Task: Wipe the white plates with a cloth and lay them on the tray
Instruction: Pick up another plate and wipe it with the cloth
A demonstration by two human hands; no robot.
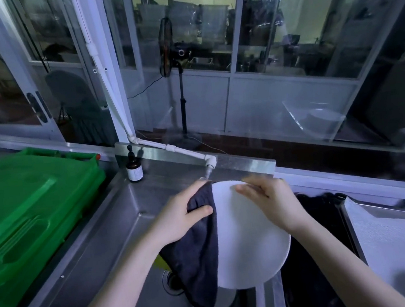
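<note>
R hand [273, 203] is motion-blurred at the fingertips, so the exact finger lie is unclear. It grips the upper rim of the white plate [249, 242], back of hand to camera. The plate's left part is hidden behind the dark cloth [197, 265], and sth round and pale below the plate's bottom edge is mostly covered (can't tell what). L hand [185, 214] pinches the cloth at the plate's left rim, thumb in front, other fingers out of sight.

The plate is held up, tilted, over a stainless sink [102, 249]. The drain [167, 279] shows lower-left of the plate. Glass partitions w/ white frames run behind the plate, w/ a dim room beyond.

The tray [389, 234], pale w/ a metal rim, lies right of the plate and is cut off by the frame edge. A dark basin [316, 241], contents unreadable, sits between them. Just above the plate is a white pipe tap [186, 152]. A brown pump bottle [134, 169] stands upper-left of the plate, and a green crate [28, 207] lies far left. A standing fan [167, 47] is behind the glass.
</note>
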